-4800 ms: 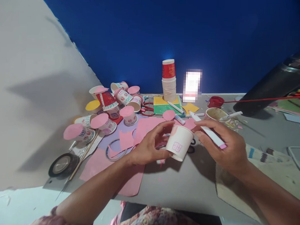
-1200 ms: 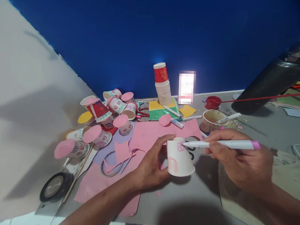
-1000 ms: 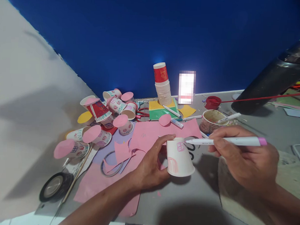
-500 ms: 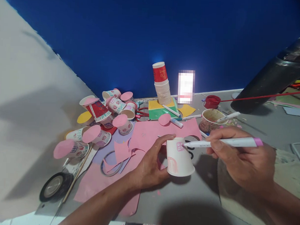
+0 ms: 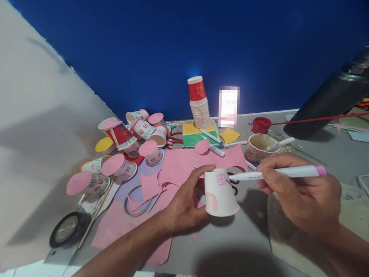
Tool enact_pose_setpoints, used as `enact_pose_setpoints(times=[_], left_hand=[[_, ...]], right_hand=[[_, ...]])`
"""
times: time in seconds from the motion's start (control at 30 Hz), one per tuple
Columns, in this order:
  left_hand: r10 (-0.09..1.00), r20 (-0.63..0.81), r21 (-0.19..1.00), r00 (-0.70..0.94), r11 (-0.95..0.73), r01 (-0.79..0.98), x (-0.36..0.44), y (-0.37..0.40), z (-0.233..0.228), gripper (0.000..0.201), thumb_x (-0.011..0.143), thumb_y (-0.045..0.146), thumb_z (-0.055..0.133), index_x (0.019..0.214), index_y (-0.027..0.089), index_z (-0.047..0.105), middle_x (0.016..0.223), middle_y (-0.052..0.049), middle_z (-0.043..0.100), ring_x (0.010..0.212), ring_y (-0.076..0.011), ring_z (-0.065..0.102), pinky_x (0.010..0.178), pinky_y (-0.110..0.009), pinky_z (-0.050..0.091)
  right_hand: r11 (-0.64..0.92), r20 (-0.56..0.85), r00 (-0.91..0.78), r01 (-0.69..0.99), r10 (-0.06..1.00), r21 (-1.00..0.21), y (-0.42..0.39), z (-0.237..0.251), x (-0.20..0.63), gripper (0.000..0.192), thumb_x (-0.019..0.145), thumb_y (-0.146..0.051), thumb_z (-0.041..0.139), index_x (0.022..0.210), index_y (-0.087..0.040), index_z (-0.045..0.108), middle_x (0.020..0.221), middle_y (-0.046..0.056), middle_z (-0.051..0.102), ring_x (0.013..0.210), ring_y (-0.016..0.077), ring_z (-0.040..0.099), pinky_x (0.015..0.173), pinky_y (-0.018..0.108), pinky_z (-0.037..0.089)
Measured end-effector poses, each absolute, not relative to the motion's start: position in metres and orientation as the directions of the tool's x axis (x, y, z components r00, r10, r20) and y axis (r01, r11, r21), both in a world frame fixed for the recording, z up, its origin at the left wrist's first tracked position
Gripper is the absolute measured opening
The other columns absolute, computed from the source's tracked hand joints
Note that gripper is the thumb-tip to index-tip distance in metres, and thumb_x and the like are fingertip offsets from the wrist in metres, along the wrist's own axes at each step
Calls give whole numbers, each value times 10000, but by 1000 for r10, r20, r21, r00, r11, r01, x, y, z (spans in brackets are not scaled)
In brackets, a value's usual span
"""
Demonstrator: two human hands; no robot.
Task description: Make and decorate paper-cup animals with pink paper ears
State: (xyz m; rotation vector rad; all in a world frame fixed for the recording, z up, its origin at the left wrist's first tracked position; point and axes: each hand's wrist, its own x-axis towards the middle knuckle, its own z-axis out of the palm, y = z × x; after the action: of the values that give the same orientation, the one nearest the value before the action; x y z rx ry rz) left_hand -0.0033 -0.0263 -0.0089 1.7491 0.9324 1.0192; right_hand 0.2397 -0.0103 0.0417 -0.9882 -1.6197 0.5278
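Note:
My left hand [image 5: 190, 201] is closed around a white paper cup [image 5: 222, 198], held upside down with its wide rim toward me. A small pink window grid is drawn near the cup's upper part, and a pale red arched patch sits lower on its left. Between the thumb and fingers of my right hand [image 5: 300, 195] is a white marker [image 5: 289, 171] with a pink end. Its tip points left, right beside the window drawing; whether it touches the cup I cannot tell. Pink paper [image 5: 198, 163] lies behind the cup.
Several decorated paper cups [image 5: 119, 168] with pink discs crowd the left. A tall cup stack [image 5: 200, 108] stands at the back. Black tape [image 5: 66, 230] lies front left, a tub [image 5: 259, 145] behind my right hand, and a dark cylinder [image 5: 328, 95] leans at right.
The marker has shifted slightly right, its tip moving from the window grid to that drawing's right edge. My left hand and the cup have barely moved.

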Motion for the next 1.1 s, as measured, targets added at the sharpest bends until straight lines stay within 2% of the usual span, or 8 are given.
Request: enact_pose_setpoints(times=[0.2, 0.43, 0.6, 0.7, 0.77, 0.87, 0.97, 1.1], left_hand=[[899, 215, 948, 381, -286, 141, -2, -26, -2, 803, 790, 202, 836, 1473, 266, 417, 1453, -135, 581, 1249, -275, 656, 1046, -395, 550], [922, 166, 977, 351, -203, 71, -4, -21, -3, 837, 725, 135, 820, 1442, 279, 413, 1402, -108, 617, 1253, -290, 648, 1039, -423, 539], [945, 93, 989, 315, -124, 80, -10, -20, -9, 925, 701, 304, 925, 1466, 277, 405, 1411, -121, 605, 1253, -312, 628, 1030, -443, 528], [947, 108, 983, 304, -148, 112, -13, -20, -10, 982, 671, 423, 952, 1473, 270, 408, 1430, -136, 582, 1264, -331, 604, 1029, -456, 519], [948, 136, 973, 288, -183, 142, -13, -21, -10, 982, 675, 437, 946, 1479, 272, 407, 1443, -139, 564, 1252, -329, 607, 1038, -467, 516], [946, 172, 969, 276, -212, 126, -13, -21, -10, 931, 718, 340, 917, 1489, 295, 395, 1453, -120, 564, 1260, -309, 617, 1058, -461, 518], [946, 187, 971, 267, -219, 97, -12, -20, -10, 889, 743, 260, 881, 1488, 305, 398, 1462, -108, 572, 1286, -299, 619, 1062, -443, 526], [948, 169, 979, 271, -192, 63, -10, -20, -9, 864, 751, 274, 868, 1470, 283, 390, 1392, -118, 622, 1163, -278, 687, 997, -440, 559]], right_hand=[[551, 570, -18, 280, 822, -786, -7, 36, 240, 85, 977, -262, 662, 987, -276, 745, 745, -39, 727, 582, 105, 647, 523, 220, 511], [538, 552, -18, 250, 834, -805, -3, 32, 242, 72, 972, -276, 679, 987, -275, 749, 742, -34, 740, 575, 107, 646, 515, 216, 518], [549, 561, -17, 235, 827, -802, 0, 29, 240, 161, 1009, -264, 627, 1125, -303, 731, 807, -26, 760, 566, 123, 639, 524, 257, 540], [638, 651, -109, 371, 751, -675, 1, 30, 239, 115, 976, -260, 663, 1064, -290, 730, 852, -12, 783, 701, 156, 722, 672, 288, 589], [703, 695, -207, 428, 689, -568, 1, 32, 238, 79, 944, -263, 698, 1020, -277, 714, 862, -6, 786, 739, 171, 743, 699, 293, 590], [768, 700, -337, 407, 630, -495, 1, 31, 236, 168, 912, -240, 739, 1065, -268, 678, 842, -9, 774, 618, 151, 702, 618, 283, 565], [807, 720, -380, 384, 581, -449, 1, 28, 233, 249, 890, -188, 761, 1101, -271, 656, 836, -2, 767, 657, 170, 713, 652, 302, 566], [856, 756, -419, 363, 503, -368, 0, 26, 230, 291, 881, -152, 760, 1117, -264, 631, 846, 11, 759, 694, 186, 708, 660, 314, 566]])
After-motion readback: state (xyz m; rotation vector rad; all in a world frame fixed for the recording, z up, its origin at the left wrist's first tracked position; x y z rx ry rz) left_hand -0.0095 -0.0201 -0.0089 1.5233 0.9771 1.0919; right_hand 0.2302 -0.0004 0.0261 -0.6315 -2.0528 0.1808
